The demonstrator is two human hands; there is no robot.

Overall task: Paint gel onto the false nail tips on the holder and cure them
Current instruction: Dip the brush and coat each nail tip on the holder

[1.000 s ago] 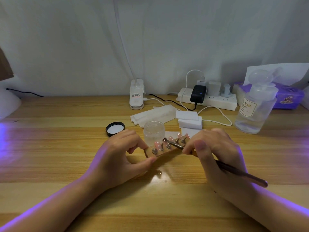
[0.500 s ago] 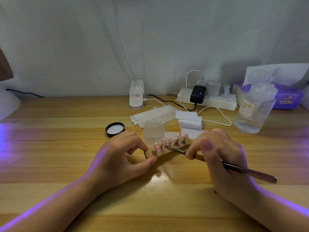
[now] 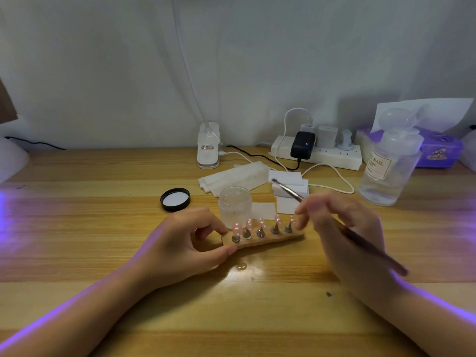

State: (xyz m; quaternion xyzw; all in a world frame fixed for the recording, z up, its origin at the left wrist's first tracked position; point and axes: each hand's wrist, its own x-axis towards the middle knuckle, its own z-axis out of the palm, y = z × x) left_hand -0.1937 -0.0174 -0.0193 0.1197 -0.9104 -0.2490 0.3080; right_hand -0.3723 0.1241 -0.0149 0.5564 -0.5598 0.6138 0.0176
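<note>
Pink nail tips (image 3: 249, 223) stand on the wooden holder (image 3: 265, 240) that our left hand (image 3: 183, 249) pinches at its end. Our right hand (image 3: 345, 238) grips a brush (image 3: 288, 189), its tip raised beside the open jar (image 3: 235, 207).

The holder (image 3: 262, 240) is set on the table (image 3: 77, 228); the jar (image 3: 235, 206) stands just behind it, seemingly touching, the lid (image 3: 175, 199) left of the jar.

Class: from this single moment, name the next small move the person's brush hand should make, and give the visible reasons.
Probably dip the brush into the open gel jar. The right hand holds it lifted off the nail tips, tip raised just right of the jar, whose lid lies beside it. The left hand grips the holder, ready for more painting.
</note>
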